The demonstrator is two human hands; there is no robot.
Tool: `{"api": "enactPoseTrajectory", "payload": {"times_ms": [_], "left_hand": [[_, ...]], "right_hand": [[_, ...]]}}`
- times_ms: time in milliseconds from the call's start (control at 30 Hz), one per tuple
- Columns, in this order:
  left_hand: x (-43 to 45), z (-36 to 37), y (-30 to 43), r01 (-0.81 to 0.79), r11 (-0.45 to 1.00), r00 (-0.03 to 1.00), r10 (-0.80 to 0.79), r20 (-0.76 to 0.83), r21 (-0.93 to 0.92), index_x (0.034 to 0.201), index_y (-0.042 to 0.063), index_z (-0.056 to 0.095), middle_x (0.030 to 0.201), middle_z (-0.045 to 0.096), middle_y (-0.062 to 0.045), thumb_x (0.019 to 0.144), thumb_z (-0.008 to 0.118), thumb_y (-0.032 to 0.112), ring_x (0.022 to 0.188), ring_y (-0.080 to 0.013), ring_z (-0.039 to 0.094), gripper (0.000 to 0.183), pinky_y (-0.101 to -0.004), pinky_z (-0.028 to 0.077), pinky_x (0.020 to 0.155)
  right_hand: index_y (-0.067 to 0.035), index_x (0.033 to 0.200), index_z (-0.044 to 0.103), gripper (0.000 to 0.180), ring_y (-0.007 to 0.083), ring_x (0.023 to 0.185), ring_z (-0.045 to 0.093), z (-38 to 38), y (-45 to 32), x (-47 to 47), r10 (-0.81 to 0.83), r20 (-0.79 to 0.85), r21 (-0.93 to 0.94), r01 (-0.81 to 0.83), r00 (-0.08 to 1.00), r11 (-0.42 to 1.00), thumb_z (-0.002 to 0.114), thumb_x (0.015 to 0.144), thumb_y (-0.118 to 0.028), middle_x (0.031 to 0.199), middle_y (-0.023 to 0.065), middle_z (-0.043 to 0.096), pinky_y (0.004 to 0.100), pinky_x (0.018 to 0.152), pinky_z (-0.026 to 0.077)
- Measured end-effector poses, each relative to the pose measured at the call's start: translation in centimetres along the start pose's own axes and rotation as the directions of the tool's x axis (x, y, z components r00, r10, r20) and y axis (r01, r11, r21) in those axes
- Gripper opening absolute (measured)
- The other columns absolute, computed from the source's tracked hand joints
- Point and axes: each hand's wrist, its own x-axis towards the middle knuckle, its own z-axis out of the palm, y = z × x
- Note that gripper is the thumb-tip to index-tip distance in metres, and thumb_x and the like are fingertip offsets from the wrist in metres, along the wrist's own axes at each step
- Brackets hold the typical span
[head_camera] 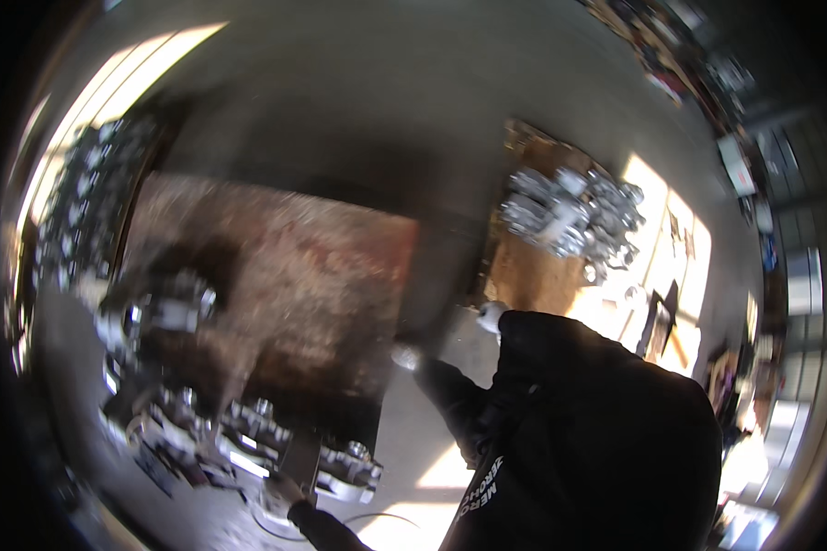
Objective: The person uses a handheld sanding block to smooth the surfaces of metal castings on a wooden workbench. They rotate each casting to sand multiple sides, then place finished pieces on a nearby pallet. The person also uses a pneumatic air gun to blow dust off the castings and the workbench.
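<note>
My left hand point(284, 490), blurred at the end of a black sleeve, is close to a dark upright piece point(302, 458) among metal fixtures; whether it grips it is unclear. Beside it, blocky metal fixtures point(251, 434) line the near edge of a worn, reddish-brown table point(317, 262). Another fixture point(348, 475) sits just to the right of the hand. On my right side, black clothing ends in a small pale shape point(493, 318); blur leaves unsettled whether it is my right hand or a shoe. A second pale shape, apparently a shoe point(406, 357), shows by the table's edge.
Shiny metal castings point(568, 210) are heaped on a brown board point(534, 275) at the right. Many metal parts point(86, 200) stand in rows at the far left. A thin cable point(379, 515) curves near the bottom. Goods line the wall side point(737, 165) at far right.
</note>
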Motion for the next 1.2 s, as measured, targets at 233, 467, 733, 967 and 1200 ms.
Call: {"api": "enactPoseTrajectory", "payload": {"times_ms": [233, 467, 733, 967, 1200], "left_hand": [[0.4, 2.5, 5.2, -0.143, 0.989, 0.916, 0.141, -0.375, 0.022, 0.126, 0.007, 0.064, 0.113, 0.069, -0.016, 0.099, 0.053, 0.045, 0.092, -0.0372, 0.068, 0.048, -0.0486, 0.055, 0.077], [-24.3, -3.6, 37.6, -0.466, 0.631, 0.736, 0.665, 0.123, -0.62, 0.117, 0.006, 0.067, 0.101, 0.071, -0.016, 0.098, 0.061, 0.027, 0.094, -0.0297, 0.07, 0.029, -0.0379, 0.055, 0.077], [-48.2, 1.5, 48.9, -0.795, 0.436, 0.3, 0.887, 0.352, -0.421, 0.109, 0.006, 0.07, 0.101, 0.072, -0.015, 0.089, 0.068, 0.025, 0.094, -0.034, 0.069, 0.028, -0.0438, 0.055, 0.085], [-51.6, -3.5, 49.2, -0.759, 0.633, 0.531, 0.738, 0.417, -0.155, 0.104, 0.004, 0.07, 0.091, 0.072, -0.016, 0.089, 0.069, 0.018, 0.076, -0.0299, 0.071, 0.021, -0.0384, 0.056, 0.067], [-53.2, -2.0, 53.4, -0.589, 0.808, 0.705, 0.527, 0.475, -0.021, 0.097, 0.009, 0.073, 0.097, 0.074, -0.015, 0.093, 0.063, 0.03, 0.091, -0.033, 0.071, 0.024, -0.0406, 0.055, 0.081]], "right_hand": [[-0.011, 0.099, 0.076, 0.028, 0.0326, 0.092, 0.072, -9.4, 23.6, -8.3, 0.484, -0.196, 0.362, -0.396, 0.853, 0.844, 0.067, 0.083, -0.032, 0.094, 0.0152, 0.075, 0.0419, 0.084, 0.056], [-0.013, 0.106, 0.075, 0.035, 0.0338, 0.111, 0.066, -7.1, 44.4, -15.2, 0.67, -0.028, 0.537, -0.554, 0.742, 0.636, 0.063, 0.089, -0.041, 0.112, 0.0164, 0.073, 0.0426, 0.099, 0.051], [-0.001, 0.135, 0.054, 0.059, 0.0372, 0.124, 0.059, -2.3, 80.2, -10.3, 0.765, -0.264, 0.679, -0.45, 0.588, 0.581, 0.063, 0.095, -0.044, 0.135, 0.022, 0.061, 0.0429, 0.107, 0.046], [-0.003, 0.15, 0.036, 0.087, 0.0479, 0.123, 0.056, -2.1, 103.5, 1.1, 0.867, -0.39, 0.705, -0.506, 0.309, 0.497, 0.038, 0.097, -0.071, 0.141, 0.0348, 0.049, 0.0525, 0.1, 0.049], [-0.004, 0.157, 0.027, 0.053, 0.0252, 0.132, 0.054, -3.7, 123.7, 4.6, 0.565, -0.408, 0.095, -0.583, 0.717, 0.807, 0.037, 0.107, -0.018, 0.152, 0.0144, 0.048, 0.038, 0.107, 0.047]]}}
